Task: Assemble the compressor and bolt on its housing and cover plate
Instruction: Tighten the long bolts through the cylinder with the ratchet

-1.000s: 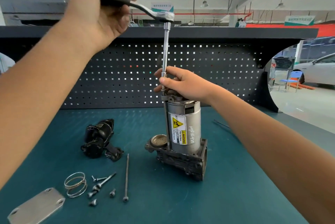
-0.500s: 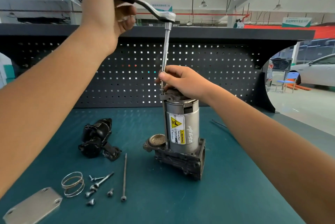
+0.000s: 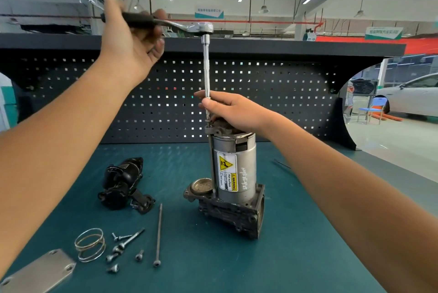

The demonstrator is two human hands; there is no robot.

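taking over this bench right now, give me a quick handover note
Hands: left hand grips the black-handled chrome ratchet; right hand pinches its long chrome extension bar low down.
The silver cylindrical housing stands upright on the dark cast base on the teal mat; one fitted long bolt runs down its side, below the extension bar.
Left to fit: second long bolt, grey metal cover plate, small loose screws, wire spring, black motor part, all lying on the mat left of it.

The ratchet head [image 3: 204, 27] and extension [image 3: 206, 67] are mirror-shiny chrome, the grip [image 3: 135, 19] matt black. The motor can [image 3: 243, 164] is dull silver metal on a rough, dark cast base [image 3: 231, 213]. Matt teal bench [image 3: 296, 245], and the loose plate [image 3: 40, 271] is flat grey metal.
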